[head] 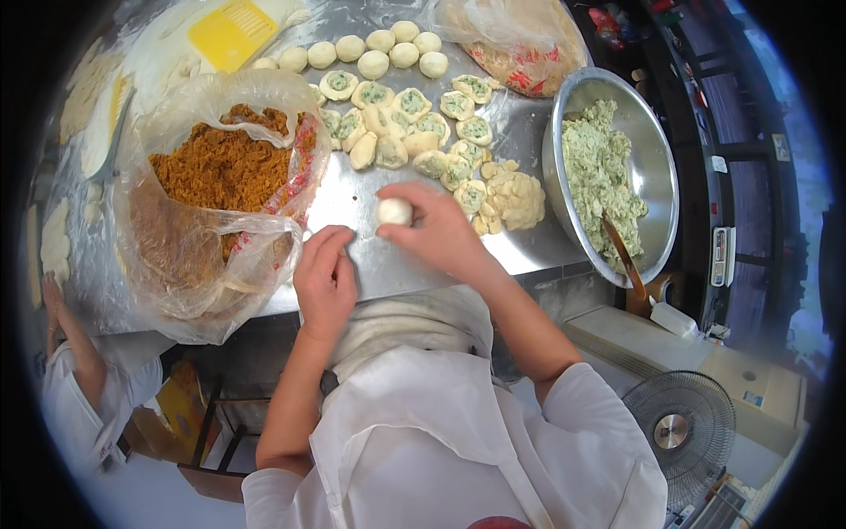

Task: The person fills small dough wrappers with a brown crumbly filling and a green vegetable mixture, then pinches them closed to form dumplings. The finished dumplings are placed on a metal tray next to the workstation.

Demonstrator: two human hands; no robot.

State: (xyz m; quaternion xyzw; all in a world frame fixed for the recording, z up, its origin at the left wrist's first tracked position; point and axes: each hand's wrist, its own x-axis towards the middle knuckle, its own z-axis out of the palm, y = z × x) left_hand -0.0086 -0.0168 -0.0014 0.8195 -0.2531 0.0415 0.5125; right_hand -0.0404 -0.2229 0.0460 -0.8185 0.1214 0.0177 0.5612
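Between the thumb and fingers of my right hand (439, 228) is a smooth round dough ball (395, 212), just above the steel table (357, 254). My left hand (326, 278) rests near the table's front edge with its fingers curled; whether something small sits under them is hidden. Beyond my right hand lie several dough pieces topped with green-flecked filling (411, 101). Flattened plain dough pieces (517, 195) are heaped to the right. Farther back, several finished-looking round balls (374, 64) stand in rows.
Left stands an open plastic bag (142, 231) of orange-brown filling (221, 168). At right, a steel bowl (661, 178) holds pale green filling (598, 165) and a spatula (621, 251). A yellow scraper (231, 33) and another bag (522, 40) lie behind. A co-worker's hands (53, 301) touch dough far left.
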